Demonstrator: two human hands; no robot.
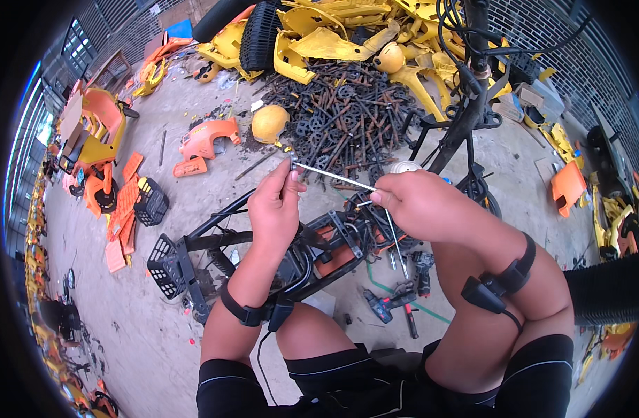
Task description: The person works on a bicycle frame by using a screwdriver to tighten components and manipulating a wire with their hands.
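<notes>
A slim silver socket wrench (333, 175) spans the gap between my two hands, above a dark vehicle frame (264, 240). The fingertips of my left hand (274, 202) pinch its far end, where a small metal piece shows. My right hand (413, 202) is closed round the other end. Below that hand a second thin silver rod (396, 244) points down, and a short bright tip (364, 203) sticks out to the left. Whether these join the wrench inside my fist is hidden.
On the floor between my legs lie a cordless drill (381, 304), another dark power tool (422, 268) and a red-handled tool (410, 322). Ahead are a heap of rusty metal parts (347, 118), yellow plastic panels (333, 45) and a yellow helmet-like shell (270, 124). A dark post (466, 118) rises at right.
</notes>
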